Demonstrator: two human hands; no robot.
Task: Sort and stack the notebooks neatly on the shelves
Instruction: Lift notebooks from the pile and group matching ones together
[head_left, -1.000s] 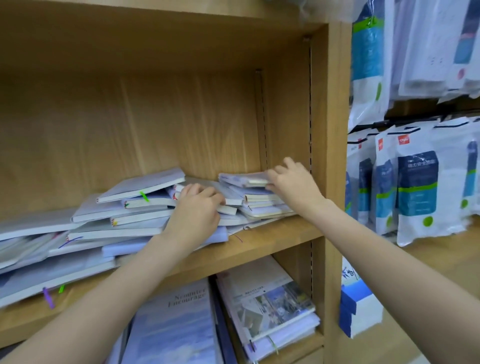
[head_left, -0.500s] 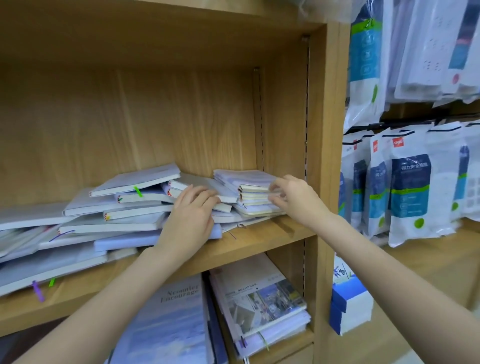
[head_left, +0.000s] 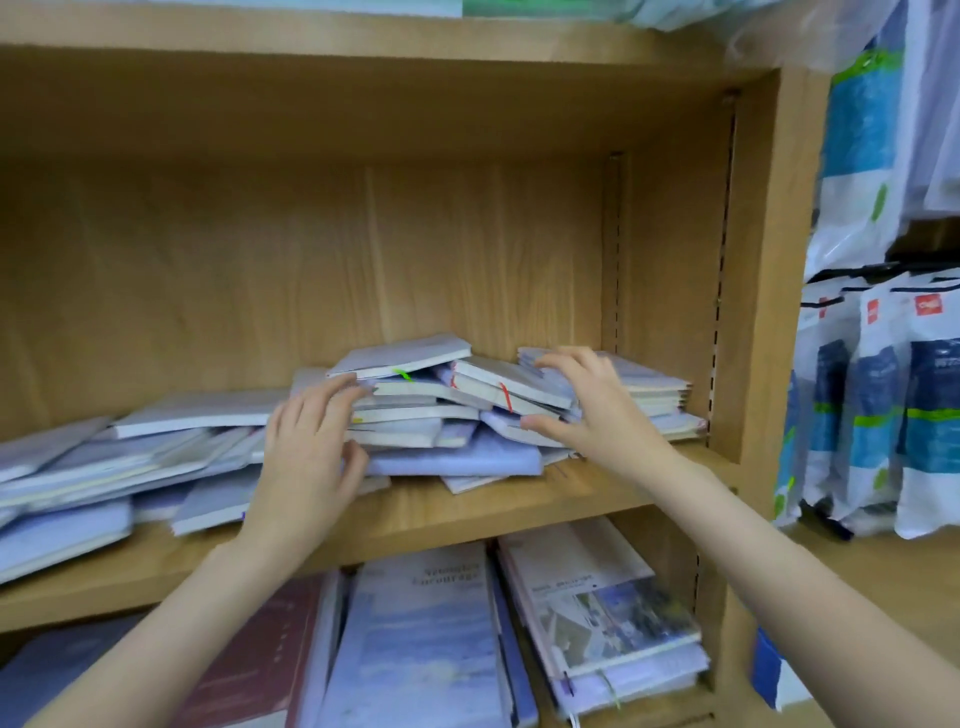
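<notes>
My left hand (head_left: 306, 457) sits at the left side of a loose heap of notebooks (head_left: 431, 410) on the middle shelf (head_left: 467, 512), with its fingers curved over the upper edges and the thumb tucked in below, so it grips the left flank of the heap. My right hand (head_left: 592, 410) takes the other flank: the fingers arch over the top of the tilted books and the thumb reaches in low at the front, clasping them from the right. Between the two hands the notebooks are thin, pale lavender and white-covered, lying at mixed angles, some tipped up against each other, their cream page edges facing me. Thin coloured marks show on those edges: a green one near the top and red ones on two tilted books toward the right. Just behind my right hand a smaller, flatter stack (head_left: 654, 389) rests close to the shelf's right wall (head_left: 670, 260). To the left of my left hand more of the same pale notebooks (head_left: 130, 462) sprawl in overlapping layers along the board. On the shelf below lie larger books, a dark red one (head_left: 260, 654), a light blue one with printed lettering (head_left: 426, 634), and a stack topped by a picture cover (head_left: 608, 618). Right of the wooden unit hang white and blue packets (head_left: 893, 405).
</notes>
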